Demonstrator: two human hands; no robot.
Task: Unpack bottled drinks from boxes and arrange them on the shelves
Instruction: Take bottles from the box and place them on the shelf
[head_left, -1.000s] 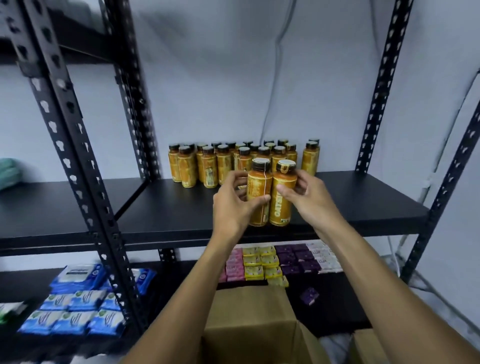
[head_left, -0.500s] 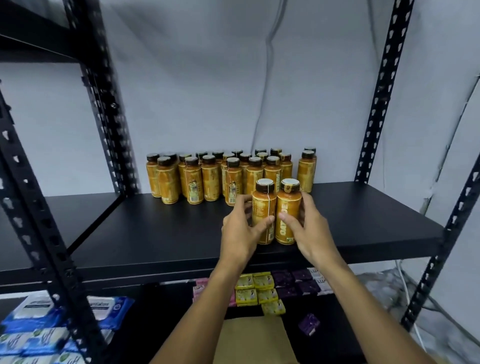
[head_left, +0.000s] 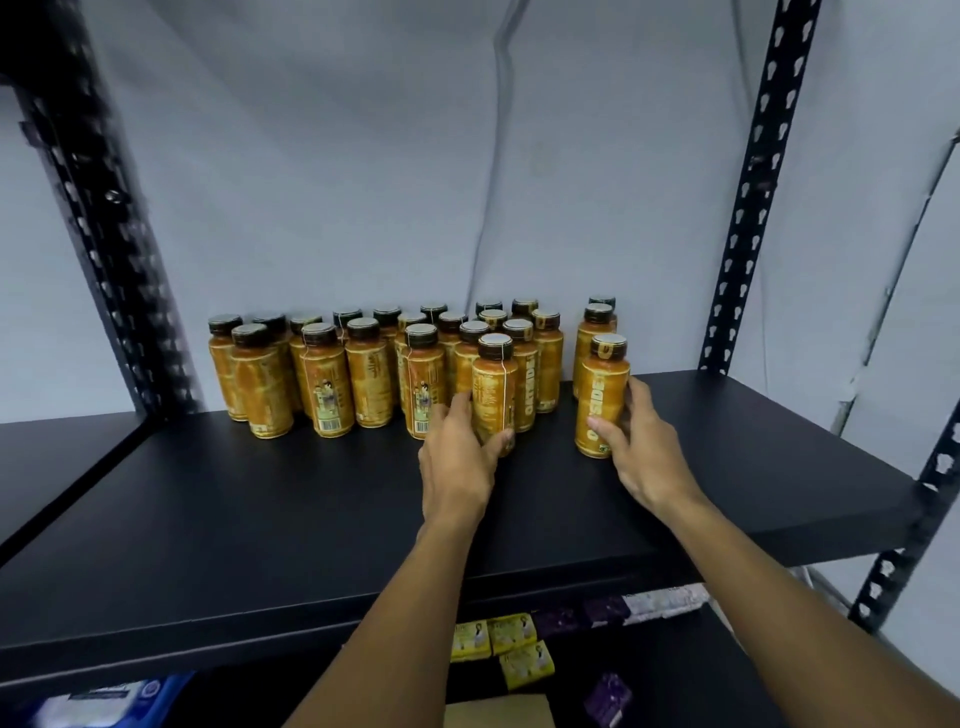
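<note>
Both bottles, which were standing pressed together near the front lip half a second ago, are now sitting apart and deeper on the black shelf (head_left: 260, 519); the pair is splitting, which I judge means each is being slotted into its own row rather than parked as a couple. Taking things by size, the shelf is spanning the view between perforated black uprights (head_left: 748, 197); the group of amber bottles (head_left: 363, 364) is standing against the wall, at about 11 o'clock from the hands; a short column of two bottles (head_left: 597, 325) is standing just apart at the group's 3 o'clock side. The left bottle (head_left: 493, 384) is standing upright against the group's front right corner; the right bottle (head_left: 602, 395) is standing directly in front of the short column, at its 6 o'clock. The left hand (head_left: 457, 457) is wrapping curled fingers and thumb round the lower half of the left bottle; the right hand (head_left: 644, 452) is gripping the right bottle low down, thumb across the front and fingers round the far side. Neither hand is letting go yet, so both placements are probably close to finished; a cardboard box (head_left: 498, 714) is showing at 6 o'clock below, beside small yellow packs (head_left: 493, 636).
</note>
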